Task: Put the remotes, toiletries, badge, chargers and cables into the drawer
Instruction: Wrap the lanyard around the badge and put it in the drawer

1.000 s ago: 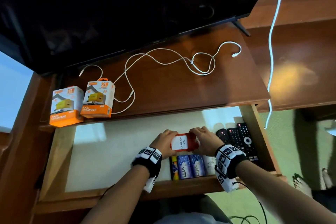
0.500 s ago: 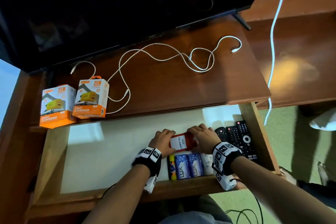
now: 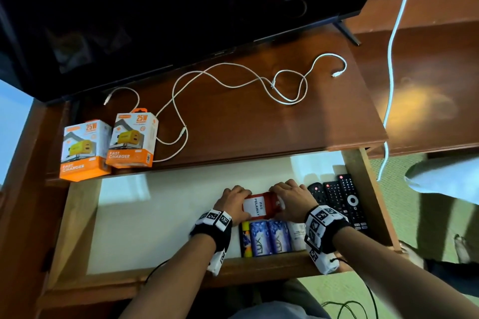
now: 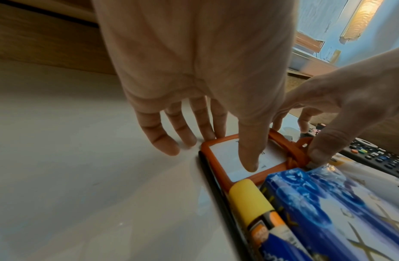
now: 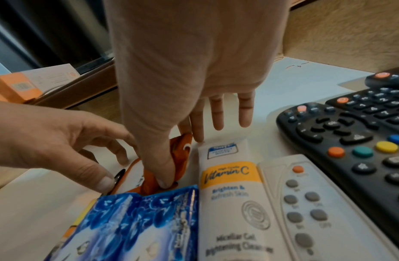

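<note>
Beyond the right hand, a dark television stood on a reddish wooden desk. Green carpet lay to that hand's right; a warm light patch glowed on the wooden ledge beyond it.

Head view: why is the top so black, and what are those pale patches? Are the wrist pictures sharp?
Head view: the dark television fills the top; pale glare lies on the drawer floor, a warm glow on the side shelf. Left wrist view: badge fairly sharp, soap packs near the lens smeared. Right wrist view: soft overall.
</note>
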